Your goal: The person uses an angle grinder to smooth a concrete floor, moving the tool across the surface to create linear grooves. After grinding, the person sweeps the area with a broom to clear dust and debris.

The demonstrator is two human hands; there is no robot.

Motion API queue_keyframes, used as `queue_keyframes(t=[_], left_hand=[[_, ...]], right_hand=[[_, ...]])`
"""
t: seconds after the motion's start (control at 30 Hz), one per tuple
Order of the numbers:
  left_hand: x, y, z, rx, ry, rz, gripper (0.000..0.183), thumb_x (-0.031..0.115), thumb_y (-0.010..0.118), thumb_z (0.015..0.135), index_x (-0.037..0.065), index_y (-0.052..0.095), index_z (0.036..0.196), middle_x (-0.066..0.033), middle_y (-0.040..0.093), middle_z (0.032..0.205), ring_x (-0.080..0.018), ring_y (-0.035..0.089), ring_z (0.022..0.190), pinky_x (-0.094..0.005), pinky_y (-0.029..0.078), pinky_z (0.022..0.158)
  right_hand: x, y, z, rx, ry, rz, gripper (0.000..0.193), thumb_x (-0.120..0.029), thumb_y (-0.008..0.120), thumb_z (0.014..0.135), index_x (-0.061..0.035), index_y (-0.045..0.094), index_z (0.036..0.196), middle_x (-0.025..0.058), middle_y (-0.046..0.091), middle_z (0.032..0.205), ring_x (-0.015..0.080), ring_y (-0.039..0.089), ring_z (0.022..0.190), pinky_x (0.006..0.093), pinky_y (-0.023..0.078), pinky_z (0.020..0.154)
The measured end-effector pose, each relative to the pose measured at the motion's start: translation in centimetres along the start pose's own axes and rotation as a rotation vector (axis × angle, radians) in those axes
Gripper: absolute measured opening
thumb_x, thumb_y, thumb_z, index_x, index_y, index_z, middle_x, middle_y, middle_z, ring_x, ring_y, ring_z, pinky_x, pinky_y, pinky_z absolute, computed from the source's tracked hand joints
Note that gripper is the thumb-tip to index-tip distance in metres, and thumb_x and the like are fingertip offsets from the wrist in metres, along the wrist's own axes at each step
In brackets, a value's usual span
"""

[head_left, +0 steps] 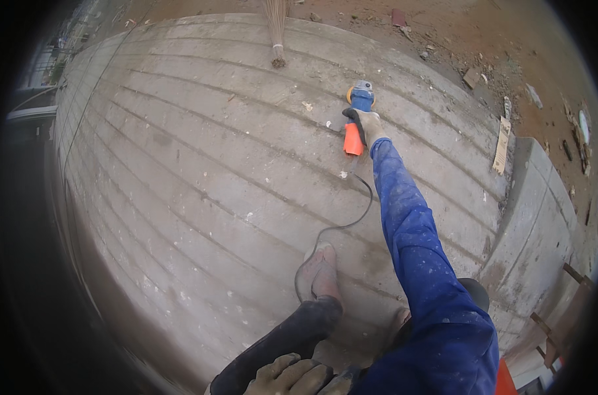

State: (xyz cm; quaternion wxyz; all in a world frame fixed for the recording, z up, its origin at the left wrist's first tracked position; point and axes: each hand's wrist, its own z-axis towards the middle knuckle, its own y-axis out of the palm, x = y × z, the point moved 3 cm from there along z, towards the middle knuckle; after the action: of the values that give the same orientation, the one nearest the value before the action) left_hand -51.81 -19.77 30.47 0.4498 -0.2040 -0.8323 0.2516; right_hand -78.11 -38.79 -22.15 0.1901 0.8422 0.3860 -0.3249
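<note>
My right hand (370, 125), in a pale glove with dark palm and fingertips, is wrapped round the body of an angle grinder (361, 102). The tool is blue, with a grey head, a yellowish disc edge showing at both sides and an orange rear handle. It is held out at arm's length, low over or on the grooved concrete; which of the two I cannot tell. A dark power cord (341, 227) runs from the handle back past my foot (324, 270). At the lower edge, my gloved left hand (289, 376) rests near my bent knee, fingers side by side, partly cut off.
Grooved concrete slab (200, 171) slopes around me, dotted with pale scraps. A twig broom (277, 36) lies at the far edge. Brown soil (463, 39) with rubble borders the slab. At right stand a raised concrete block (529, 217) and a wood strip (502, 145).
</note>
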Motion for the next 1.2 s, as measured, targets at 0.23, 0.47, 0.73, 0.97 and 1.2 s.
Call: queue_keyframes(t=[0.23,0.47,0.73,0.97,1.2], left_hand=[[1.2,-0.7,0.2,0.046,0.026,0.000,0.046,0.028,0.060,0.086,0.008,0.068,0.126,-0.0119,0.064,0.111,-0.0300,0.063,0.109,-0.0464,0.045,0.102],[2.8,-0.3,1.8,0.029,0.061,0.094,0.050,0.032,0.058,0.087,0.009,0.067,0.130,-0.0100,0.063,0.110,-0.0278,0.062,0.111,-0.0461,0.044,0.102],[2.4,-0.2,0.9,0.025,0.029,0.036,0.055,0.033,0.061,0.086,0.006,0.065,0.133,-0.0123,0.063,0.113,-0.0285,0.060,0.113,-0.0482,0.043,0.105],[2.4,0.2,-0.3,0.040,0.003,0.018,0.054,0.032,0.066,0.085,0.006,0.065,0.132,-0.0133,0.064,0.115,-0.0300,0.060,0.113,-0.0486,0.042,0.106],[3.9,0.5,-0.1,0.110,0.159,0.032,0.052,0.029,0.070,0.083,0.009,0.067,0.130,-0.0126,0.064,0.114,-0.0302,0.061,0.110,-0.0486,0.042,0.106]], right_hand=[[1.7,4.7,-3.8,-0.092,0.045,-0.249,0.033,-0.023,0.086,0.074,0.0035,0.074,0.089,0.0138,0.074,0.077,0.0221,0.072,0.063,0.0357,0.057,0.061],[6.7,17.9,-15.7,-0.504,-0.064,-0.749,0.048,-0.041,0.083,0.070,-0.0026,0.079,0.098,0.0180,0.078,0.102,0.0293,0.076,0.099,0.0387,0.059,0.087],[11.0,20.0,-24.1,-0.614,-0.202,-0.880,0.058,-0.042,0.083,0.068,0.0016,0.074,0.104,0.0186,0.077,0.096,0.0312,0.076,0.093,0.0403,0.058,0.085],[6.9,5.5,-12.9,-0.284,0.037,-0.375,0.037,-0.027,0.086,0.075,0.0022,0.071,0.093,0.0116,0.073,0.076,0.0211,0.072,0.064,0.0351,0.057,0.059],[9.4,-3.2,-17.2,-0.195,0.068,-0.287,0.035,-0.023,0.088,0.077,-0.0013,0.069,0.097,0.0109,0.072,0.081,0.0199,0.071,0.066,0.0338,0.056,0.057]])
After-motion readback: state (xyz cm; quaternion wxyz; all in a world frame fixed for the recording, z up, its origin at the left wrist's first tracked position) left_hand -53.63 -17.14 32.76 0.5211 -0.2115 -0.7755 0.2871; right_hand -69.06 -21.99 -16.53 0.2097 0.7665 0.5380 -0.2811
